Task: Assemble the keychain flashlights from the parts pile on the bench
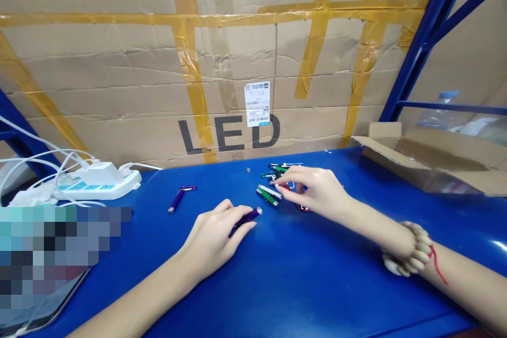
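My left hand (217, 229) is closed around a purple metal tube (252, 214), whose silvery end points right and up. Over a small pile of parts, my right hand (312, 187) has its thumb and fingers pinched together; what lies between the fingertips is too small to make out. Just beside those fingertips are a green tube (268, 196) and a silver tube (270, 191), side by side on the blue table (277, 285). Carabiner clips and more tubes, partly hidden by my right hand, lie behind. A purple tube with a carabiner (177, 202) rests farther left.
A white power strip (119, 186) with plugs and cables is at the left, behind a tablet-like device (59, 306) that is partly blurred out. One tiny metal piece (248, 170) lies near the back. An open cardboard box (428, 163) stands right, and taped cardboard (138, 90) forms the back.
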Motion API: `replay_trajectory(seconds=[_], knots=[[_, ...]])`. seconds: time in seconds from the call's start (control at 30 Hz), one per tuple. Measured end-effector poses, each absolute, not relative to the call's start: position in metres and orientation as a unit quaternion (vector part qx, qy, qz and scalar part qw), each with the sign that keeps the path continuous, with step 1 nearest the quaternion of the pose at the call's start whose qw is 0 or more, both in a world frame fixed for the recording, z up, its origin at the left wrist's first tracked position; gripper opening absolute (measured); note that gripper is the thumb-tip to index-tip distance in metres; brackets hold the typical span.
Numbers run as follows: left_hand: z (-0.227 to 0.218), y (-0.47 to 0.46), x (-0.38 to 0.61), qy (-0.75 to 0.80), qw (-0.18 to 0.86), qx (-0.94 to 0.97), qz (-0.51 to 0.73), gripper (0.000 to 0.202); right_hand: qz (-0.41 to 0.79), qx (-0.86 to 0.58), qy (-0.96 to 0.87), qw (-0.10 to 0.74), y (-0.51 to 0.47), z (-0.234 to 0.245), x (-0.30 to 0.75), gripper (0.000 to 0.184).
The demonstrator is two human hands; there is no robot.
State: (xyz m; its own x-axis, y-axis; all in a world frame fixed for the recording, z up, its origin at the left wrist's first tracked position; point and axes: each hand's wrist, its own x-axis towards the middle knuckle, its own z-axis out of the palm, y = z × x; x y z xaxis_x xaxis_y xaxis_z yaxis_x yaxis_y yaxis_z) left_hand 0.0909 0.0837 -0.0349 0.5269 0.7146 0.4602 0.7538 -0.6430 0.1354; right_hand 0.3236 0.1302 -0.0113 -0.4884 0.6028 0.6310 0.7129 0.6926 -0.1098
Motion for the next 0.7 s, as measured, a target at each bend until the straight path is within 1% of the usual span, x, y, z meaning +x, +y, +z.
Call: replay_trajectory(seconds=[0.03,0.1,0.2,0.27,0.37,0.47,0.7], knots=[[-0.035,0.083,0.091,-0.424,0.039,-0.871,-0.245,0.021,-0.066,-0.329,-0.87,0.362,0.125,-0.013,0.319,0.012],[-0.035,0.082,0.092,-0.428,0.039,-0.868,-0.249,0.021,-0.034,-0.238,-0.887,0.394,0.114,-0.016,0.311,0.014],[-0.037,0.082,0.092,-0.422,0.039,-0.869,-0.253,0.022,-0.032,-0.183,-0.901,0.391,0.103,-0.019,0.304,0.014],[-0.037,0.083,0.091,-0.414,0.035,-0.873,-0.256,0.022,-0.068,-0.17,-0.905,0.385,0.099,-0.019,0.303,0.013],[-0.038,0.083,0.091,-0.404,0.029,-0.875,-0.267,0.023,-0.108,-0.172,-0.892,0.403,0.097,-0.017,0.303,0.012],[-0.038,0.082,0.09,-0.393,0.027,-0.874,-0.283,0.024,-0.107,-0.197,-0.876,0.428,0.097,-0.014,0.304,0.013],[-0.037,0.081,0.091,-0.375,0.039,-0.879,-0.292,0.028,-0.106,-0.181,-0.889,0.406,0.096,-0.015,0.306,0.015]])
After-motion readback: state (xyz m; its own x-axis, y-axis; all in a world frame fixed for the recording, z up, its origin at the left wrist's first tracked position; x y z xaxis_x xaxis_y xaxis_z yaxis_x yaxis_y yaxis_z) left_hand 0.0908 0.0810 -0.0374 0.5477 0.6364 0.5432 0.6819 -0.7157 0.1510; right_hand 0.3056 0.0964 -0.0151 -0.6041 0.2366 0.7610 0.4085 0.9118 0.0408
